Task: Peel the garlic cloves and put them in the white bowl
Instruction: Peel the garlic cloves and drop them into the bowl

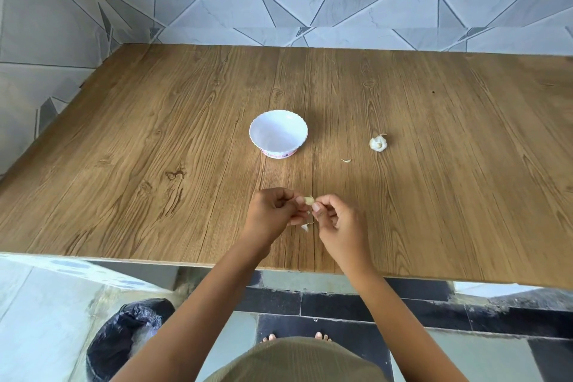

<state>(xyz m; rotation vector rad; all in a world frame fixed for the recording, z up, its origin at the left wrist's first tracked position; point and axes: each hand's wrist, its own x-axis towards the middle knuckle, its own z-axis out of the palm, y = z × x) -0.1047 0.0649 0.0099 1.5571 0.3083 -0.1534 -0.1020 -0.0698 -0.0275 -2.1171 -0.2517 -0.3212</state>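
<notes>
Just nearside of the white bowl [278,133], above the bench [155,149]: garlic clove [308,200], pinched by curled fingers [316,206] of left hand [273,211] and right hand [336,222], long axis sideways, pointed end unclear.

The garlic clove [309,200], pale yellow and partly bared, is pinched between the fingers of the left hand [273,214] and the right hand [335,220] over the front of the bench [155,164]. A papery skin strip [305,227] shows just below it. The white bowl [269,133] (scalloped rim, pink pattern round its foot) stands upright further back. The garlic bulb [378,143] lies to the bowl's right, well apart, with a small skin scrap [346,160] near it.
</notes>
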